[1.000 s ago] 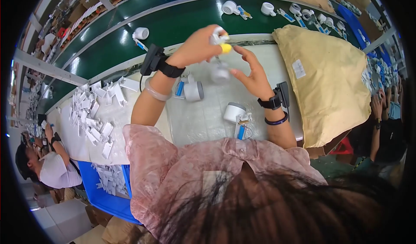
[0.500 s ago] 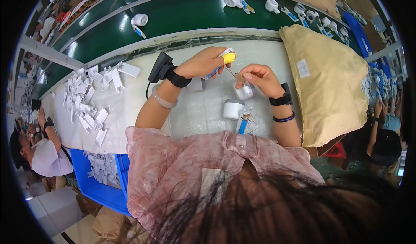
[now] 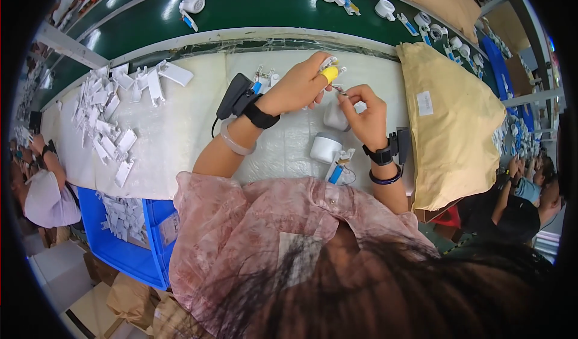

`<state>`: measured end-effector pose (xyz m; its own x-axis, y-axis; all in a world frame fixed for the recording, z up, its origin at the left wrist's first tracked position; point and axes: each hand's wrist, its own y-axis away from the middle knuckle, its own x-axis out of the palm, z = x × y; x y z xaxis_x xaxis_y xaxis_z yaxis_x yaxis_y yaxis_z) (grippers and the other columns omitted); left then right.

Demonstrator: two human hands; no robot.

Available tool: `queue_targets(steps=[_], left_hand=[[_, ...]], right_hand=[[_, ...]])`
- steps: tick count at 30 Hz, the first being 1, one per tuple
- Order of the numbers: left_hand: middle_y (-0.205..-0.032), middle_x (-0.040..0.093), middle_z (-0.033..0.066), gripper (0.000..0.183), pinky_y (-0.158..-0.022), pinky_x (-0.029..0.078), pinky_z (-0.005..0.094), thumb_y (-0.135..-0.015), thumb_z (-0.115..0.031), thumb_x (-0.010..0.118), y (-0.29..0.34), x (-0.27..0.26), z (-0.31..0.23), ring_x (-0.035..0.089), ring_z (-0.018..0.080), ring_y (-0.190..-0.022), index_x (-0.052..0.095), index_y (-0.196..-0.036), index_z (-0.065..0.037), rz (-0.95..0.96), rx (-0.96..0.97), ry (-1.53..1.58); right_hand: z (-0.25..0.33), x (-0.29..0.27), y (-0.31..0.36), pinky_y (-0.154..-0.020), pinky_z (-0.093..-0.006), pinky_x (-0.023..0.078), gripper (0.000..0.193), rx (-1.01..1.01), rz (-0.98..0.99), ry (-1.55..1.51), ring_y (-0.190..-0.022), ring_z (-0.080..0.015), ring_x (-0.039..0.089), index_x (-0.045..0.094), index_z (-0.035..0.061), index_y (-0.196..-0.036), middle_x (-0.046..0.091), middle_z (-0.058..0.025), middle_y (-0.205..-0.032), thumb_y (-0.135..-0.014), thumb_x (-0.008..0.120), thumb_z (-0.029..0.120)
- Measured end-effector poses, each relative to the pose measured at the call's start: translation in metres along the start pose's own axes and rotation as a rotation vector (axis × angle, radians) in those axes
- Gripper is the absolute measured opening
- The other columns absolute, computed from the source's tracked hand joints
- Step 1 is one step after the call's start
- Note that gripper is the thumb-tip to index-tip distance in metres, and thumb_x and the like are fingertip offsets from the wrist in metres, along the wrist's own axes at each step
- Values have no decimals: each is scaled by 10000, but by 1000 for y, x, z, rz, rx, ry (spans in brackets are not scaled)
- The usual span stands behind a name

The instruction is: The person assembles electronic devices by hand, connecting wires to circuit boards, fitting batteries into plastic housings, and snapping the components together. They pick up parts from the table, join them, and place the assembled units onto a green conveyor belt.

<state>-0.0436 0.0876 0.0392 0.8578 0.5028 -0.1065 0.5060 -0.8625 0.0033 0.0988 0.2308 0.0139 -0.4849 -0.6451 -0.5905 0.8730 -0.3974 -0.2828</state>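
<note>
My left hand (image 3: 299, 86) is closed around a small white plastic part (image 3: 329, 62), mostly hidden by the fingers. Something yellow (image 3: 329, 73), perhaps a thumb cover, shows at its thumb. Close beside it, my right hand (image 3: 366, 111) pinches the end of a thin dark wire (image 3: 339, 90) that runs toward the left hand. Below the hands a white round housing (image 3: 335, 117) sits on the bench, partly covered by my right hand. Nearer me stands a second white round housing (image 3: 326, 148) with a grey rim. Next to it lies a white part with a blue piece (image 3: 337, 172) and loose wires.
White plastic pieces (image 3: 108, 119) lie piled on the left of the bench, above a blue bin (image 3: 120, 255) of similar pieces. A large tan paper bag (image 3: 451, 128) stands at right. Beyond, a green conveyor (image 3: 253, 11) carries white round units. Other people work at both sides.
Both hands have risen slightly, and the right hand's fingers have turned more upright. A white and blue part behind my left wrist has come into sight. The whole view has shifted a little.
</note>
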Motion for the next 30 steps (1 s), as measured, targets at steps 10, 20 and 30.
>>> queue_targets(steps=[10,20,30], left_hand=[[-838,581,60,270,-455,484,262,-981,-180,459,-6,9,25,562,111,-585,474,-1207,-33,108,-131,355],[-881,578,74,317,-483,461,250,-896,-68,445,4,17,16,541,101,-637,459,-1208,-13,84,-1,338],[-910,596,151,356,-708,487,326,-841,-92,504,12,27,9,588,192,-805,481,-1173,33,37,150,176]], right_hand=[[-9,7,1,-745,-235,507,132,-14,-208,-510,-840,-126,659,598,-6,-1021,675,-76,-924,-902,655,2],[-5,3,1,-926,-358,485,100,-294,-266,-145,-920,-166,635,624,10,-983,683,-85,-958,-889,658,6],[1,0,4,-960,-478,466,140,-484,-360,24,-843,-224,631,640,46,-901,660,-75,-867,-807,707,-31]])
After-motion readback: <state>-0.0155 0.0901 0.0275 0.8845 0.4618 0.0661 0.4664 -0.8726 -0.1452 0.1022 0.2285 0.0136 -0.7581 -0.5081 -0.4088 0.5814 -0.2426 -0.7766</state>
